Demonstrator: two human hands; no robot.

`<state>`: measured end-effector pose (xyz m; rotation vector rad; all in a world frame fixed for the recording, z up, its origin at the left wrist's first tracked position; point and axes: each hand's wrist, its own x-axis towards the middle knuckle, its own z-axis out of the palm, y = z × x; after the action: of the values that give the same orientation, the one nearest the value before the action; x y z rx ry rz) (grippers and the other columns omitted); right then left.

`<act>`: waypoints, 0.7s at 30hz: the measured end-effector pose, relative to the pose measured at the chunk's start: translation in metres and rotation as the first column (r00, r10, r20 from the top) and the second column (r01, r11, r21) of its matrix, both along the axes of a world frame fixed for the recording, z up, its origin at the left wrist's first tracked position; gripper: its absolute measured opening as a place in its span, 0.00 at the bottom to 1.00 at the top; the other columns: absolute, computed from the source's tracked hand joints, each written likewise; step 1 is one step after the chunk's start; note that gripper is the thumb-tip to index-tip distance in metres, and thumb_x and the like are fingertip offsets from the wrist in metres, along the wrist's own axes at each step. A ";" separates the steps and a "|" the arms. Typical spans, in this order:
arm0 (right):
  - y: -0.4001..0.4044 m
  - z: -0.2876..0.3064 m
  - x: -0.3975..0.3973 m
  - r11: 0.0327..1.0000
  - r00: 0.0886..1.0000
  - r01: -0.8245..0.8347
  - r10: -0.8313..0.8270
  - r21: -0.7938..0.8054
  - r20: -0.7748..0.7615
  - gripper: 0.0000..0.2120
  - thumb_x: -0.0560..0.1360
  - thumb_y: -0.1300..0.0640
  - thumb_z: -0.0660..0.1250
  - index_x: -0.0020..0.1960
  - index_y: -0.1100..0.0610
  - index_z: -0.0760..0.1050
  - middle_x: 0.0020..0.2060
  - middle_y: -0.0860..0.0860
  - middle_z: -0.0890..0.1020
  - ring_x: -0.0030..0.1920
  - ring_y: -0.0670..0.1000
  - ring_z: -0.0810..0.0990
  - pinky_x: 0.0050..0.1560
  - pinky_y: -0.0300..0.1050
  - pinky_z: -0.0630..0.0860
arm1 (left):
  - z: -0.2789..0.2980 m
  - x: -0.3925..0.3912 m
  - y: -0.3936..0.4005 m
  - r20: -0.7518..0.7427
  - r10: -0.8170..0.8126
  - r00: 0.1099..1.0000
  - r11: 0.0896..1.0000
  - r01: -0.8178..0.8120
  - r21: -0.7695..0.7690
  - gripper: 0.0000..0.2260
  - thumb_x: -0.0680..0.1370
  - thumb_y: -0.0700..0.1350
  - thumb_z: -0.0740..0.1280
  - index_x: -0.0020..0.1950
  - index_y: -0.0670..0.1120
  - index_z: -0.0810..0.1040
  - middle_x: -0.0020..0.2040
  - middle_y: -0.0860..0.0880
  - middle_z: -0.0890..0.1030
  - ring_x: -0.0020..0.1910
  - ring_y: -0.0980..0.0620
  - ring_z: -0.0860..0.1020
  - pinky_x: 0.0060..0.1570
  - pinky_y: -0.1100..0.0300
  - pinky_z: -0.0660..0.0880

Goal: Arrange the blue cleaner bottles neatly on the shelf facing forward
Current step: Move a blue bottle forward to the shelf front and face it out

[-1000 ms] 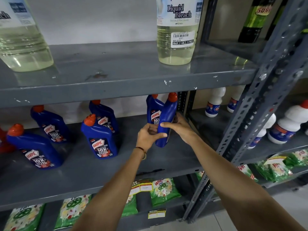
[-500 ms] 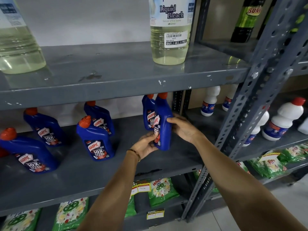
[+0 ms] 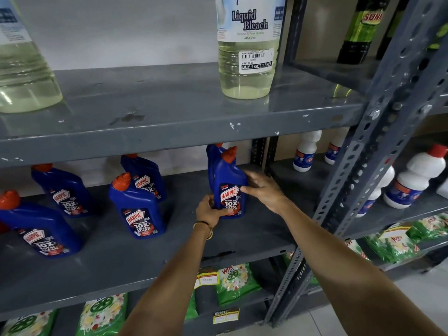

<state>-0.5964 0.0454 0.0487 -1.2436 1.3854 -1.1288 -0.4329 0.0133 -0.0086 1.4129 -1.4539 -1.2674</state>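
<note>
Grey steel shelf (image 3: 254, 241) is carrying the blue bottles, and both hands are closing on one bottle (image 3: 231, 190) near its right end. Left hand (image 3: 208, 209) is cupping the base; right hand (image 3: 263, 190) is pressing its side, label forward. Setting it down square, in line with the other bottles (image 3: 138, 207), would be best. A second bottle behind is mostly hidden, probably facing forward.

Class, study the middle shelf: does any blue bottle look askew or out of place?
Nothing is spilled or damaged. The held bottle, between left hand and right hand, faces forward. The far-left front bottle looks angled, its label turned right, out of line with the others.
</note>
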 end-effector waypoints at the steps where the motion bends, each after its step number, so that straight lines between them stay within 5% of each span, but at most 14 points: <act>1: -0.001 0.001 0.002 1.000 1.000 -0.003 0.003 0.002 -0.016 0.27 0.73 0.67 0.65 0.70 0.58 0.65 0.65 0.56 0.74 0.65 0.53 0.73 0.65 0.53 0.72 | 0.000 -0.001 0.000 0.036 0.008 0.999 1.000 -0.008 -0.010 0.26 0.63 0.38 0.78 0.57 0.37 0.72 0.50 0.44 0.78 0.49 0.47 0.76 0.52 0.54 0.75; 6: -0.005 -0.005 0.002 0.999 0.999 -0.032 0.032 0.016 -0.035 0.27 0.73 0.69 0.64 0.70 0.59 0.64 0.65 0.58 0.74 0.65 0.55 0.73 0.64 0.51 0.73 | -0.006 -0.004 0.000 0.105 0.042 0.994 0.999 -0.039 -0.023 0.27 0.64 0.39 0.77 0.59 0.37 0.72 0.57 0.39 0.80 0.55 0.41 0.78 0.55 0.51 0.75; 10: -0.003 -0.016 -0.005 0.998 0.998 -0.063 0.063 0.004 0.017 0.26 0.72 0.70 0.64 0.69 0.63 0.65 0.62 0.59 0.76 0.57 0.50 0.78 0.53 0.37 0.78 | -0.016 -0.006 0.007 0.085 0.067 0.994 0.998 -0.065 -0.024 0.24 0.65 0.38 0.76 0.57 0.37 0.72 0.55 0.38 0.80 0.51 0.43 0.78 0.56 0.49 0.76; 14: 0.001 -0.027 -0.012 0.993 0.997 -0.073 0.070 0.088 0.035 0.25 0.71 0.70 0.67 0.67 0.63 0.68 0.63 0.58 0.76 0.57 0.50 0.78 0.50 0.34 0.79 | -0.018 -0.007 0.013 0.086 0.065 0.994 0.996 -0.060 -0.059 0.23 0.66 0.39 0.75 0.58 0.36 0.73 0.55 0.38 0.81 0.52 0.42 0.79 0.53 0.52 0.76; 21: -0.002 -0.065 -0.006 0.966 0.997 -0.023 0.042 0.258 -0.067 0.30 0.68 0.76 0.67 0.68 0.64 0.65 0.66 0.61 0.73 0.66 0.59 0.72 0.65 0.52 0.70 | -0.025 -0.006 0.016 0.128 0.089 0.988 0.995 -0.084 -0.051 0.21 0.66 0.39 0.76 0.56 0.37 0.76 0.53 0.38 0.83 0.52 0.40 0.80 0.54 0.48 0.77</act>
<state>-0.6028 0.0430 -0.0160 -1.1230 1.5070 -0.8569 -0.4391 0.0294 -0.0334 1.5361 -1.4811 -1.0994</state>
